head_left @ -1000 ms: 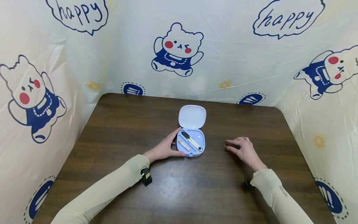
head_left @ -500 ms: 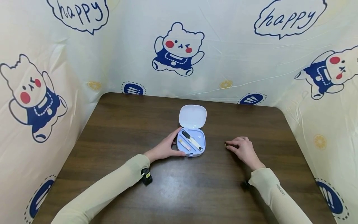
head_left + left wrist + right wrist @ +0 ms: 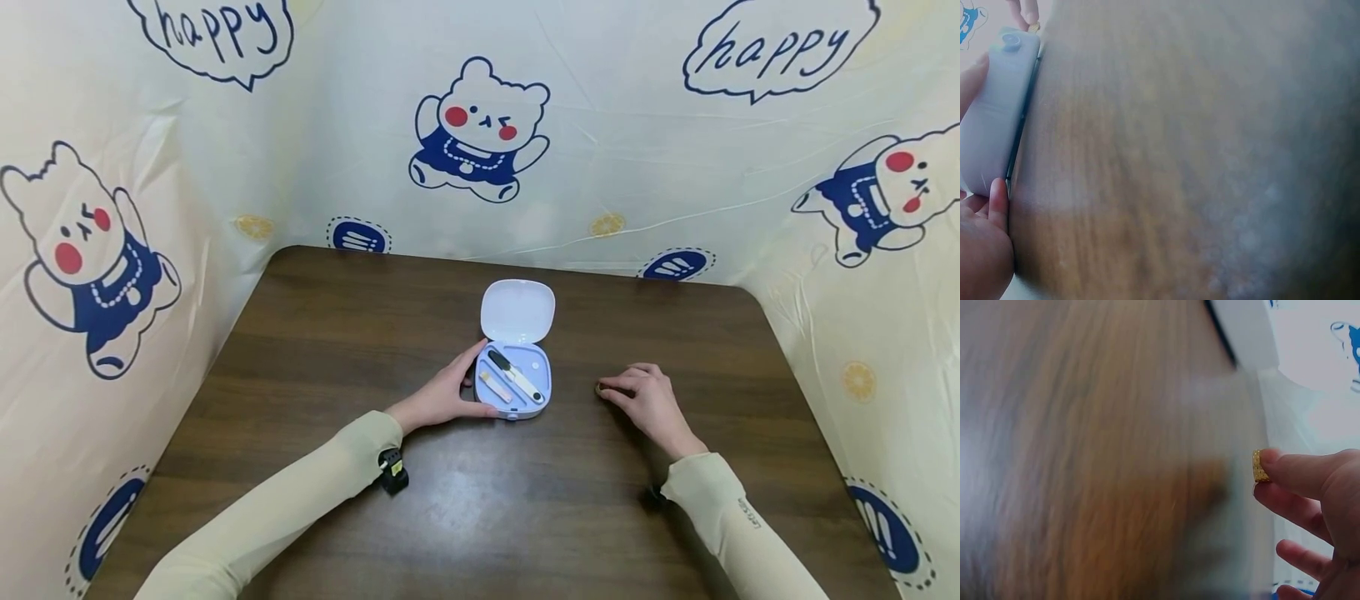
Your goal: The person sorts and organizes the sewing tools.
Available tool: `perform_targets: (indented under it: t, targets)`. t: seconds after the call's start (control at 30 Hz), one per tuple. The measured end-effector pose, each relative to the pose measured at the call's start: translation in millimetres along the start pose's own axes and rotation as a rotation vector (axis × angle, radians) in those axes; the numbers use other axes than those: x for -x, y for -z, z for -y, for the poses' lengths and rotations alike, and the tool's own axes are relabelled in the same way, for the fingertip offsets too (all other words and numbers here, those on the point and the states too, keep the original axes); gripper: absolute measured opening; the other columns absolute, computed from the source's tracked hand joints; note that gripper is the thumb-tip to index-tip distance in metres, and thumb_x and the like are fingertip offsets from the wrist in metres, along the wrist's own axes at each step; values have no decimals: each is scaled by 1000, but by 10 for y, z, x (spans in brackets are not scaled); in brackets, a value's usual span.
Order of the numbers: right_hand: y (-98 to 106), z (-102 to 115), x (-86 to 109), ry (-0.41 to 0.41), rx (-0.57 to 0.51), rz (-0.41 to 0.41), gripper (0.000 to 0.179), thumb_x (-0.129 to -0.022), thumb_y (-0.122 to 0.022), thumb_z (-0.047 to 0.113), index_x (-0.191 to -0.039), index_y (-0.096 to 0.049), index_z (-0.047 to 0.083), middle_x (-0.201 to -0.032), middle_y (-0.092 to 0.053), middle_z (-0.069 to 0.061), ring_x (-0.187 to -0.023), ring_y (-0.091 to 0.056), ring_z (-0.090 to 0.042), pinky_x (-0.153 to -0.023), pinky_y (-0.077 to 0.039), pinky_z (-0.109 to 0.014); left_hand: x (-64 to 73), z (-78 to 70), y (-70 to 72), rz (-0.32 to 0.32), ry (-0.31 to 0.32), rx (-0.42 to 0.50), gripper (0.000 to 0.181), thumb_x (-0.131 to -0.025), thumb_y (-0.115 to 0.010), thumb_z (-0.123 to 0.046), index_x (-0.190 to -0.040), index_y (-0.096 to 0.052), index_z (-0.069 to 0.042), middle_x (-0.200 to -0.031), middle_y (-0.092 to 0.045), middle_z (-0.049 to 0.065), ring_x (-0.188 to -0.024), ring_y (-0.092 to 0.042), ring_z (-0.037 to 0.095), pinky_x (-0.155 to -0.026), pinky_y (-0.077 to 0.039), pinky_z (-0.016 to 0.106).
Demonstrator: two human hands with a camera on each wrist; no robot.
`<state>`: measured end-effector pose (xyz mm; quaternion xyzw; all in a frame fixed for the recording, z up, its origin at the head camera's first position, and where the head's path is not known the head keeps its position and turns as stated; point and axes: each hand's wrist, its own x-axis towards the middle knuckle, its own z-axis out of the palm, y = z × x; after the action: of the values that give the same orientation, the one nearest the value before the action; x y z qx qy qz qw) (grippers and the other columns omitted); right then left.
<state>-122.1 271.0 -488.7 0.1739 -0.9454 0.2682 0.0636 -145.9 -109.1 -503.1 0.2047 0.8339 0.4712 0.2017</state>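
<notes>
A light blue case (image 3: 536, 379) stands on the table with its white lid (image 3: 517, 310) raised at the back. My left hand (image 3: 444, 395) grips its left side, thumb at the front and fingers behind. In its recesses lie a slim white tool (image 3: 516, 377) with a black end and a small pink-and-yellow stick (image 3: 495, 387); their exact kinds are too small to tell. To the right, my right hand (image 3: 651, 406) pinches a gold ring (image 3: 1260, 465) between thumb and finger. The right wrist view shows the ring's textured band, partly covered by the fingertips.
A dark brown wooden table (image 3: 360, 333) carries the case. Pale cloth (image 3: 315, 125) printed with cartoon bears surrounds its back and sides. A black wrist camera (image 3: 393, 472) sits at the left cuff.
My right hand has shifted slightly left with the ring in its fingers. The left hand and the case have stayed in place.
</notes>
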Motion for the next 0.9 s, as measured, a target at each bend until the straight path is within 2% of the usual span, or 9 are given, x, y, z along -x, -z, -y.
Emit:
perform_targets:
  t: [0.1,0.3,0.47,0.73,0.9]
  targets:
    - [9,94,-36,26,-4,-4,19,-86,-85,10,-105,-84,7,-94,-77,-8,-116,-56,-44,-100,-36,-66,-4,-1,2,-3,-3,-2,119,-84,-88,-44,-169,-8,-27,-172,-18,9,-135,-49,25,-112,-43,43]
    - [59,340,-91,23,-30,24,20,-87,-84,10,-107,-84,8,-93,-76,-5,-120,-54,-44,-103,-34,-66,-16,7,-12,-12,-20,-13,118,-84,-88,-42,-169,-9,-24,-172,-19,10,-136,-50,25,-111,-44,42]
    - [74,522,-143,45,-66,10,21,-87,-85,10,-107,-84,9,-91,-75,-3,-122,-53,-43,-105,-33,-64,-19,8,-12,-11,-16,-6,119,-83,-90,-40,-169,-9,-25,-172,-19,8,-138,-48,24,-111,-44,39]
    - [27,717,-234,48,-91,49,23,-87,-86,12,-109,-84,10,-92,-73,-2,-127,-52,-42,-109,-32,-64,-9,18,-22,-16,-16,-12,118,-84,-89,-41,-169,-9,-24,-172,-19,10,-137,-50,24,-111,-45,40]
    - [-22,852,-299,92,-95,42,22,-85,-87,11,-107,-84,8,-90,-72,-3,-126,-53,-41,-109,-33,-62,-8,4,-20,-15,-19,-14,118,-84,-89,-41,-169,-9,-25,-172,-19,9,-135,-51,24,-111,-45,40]
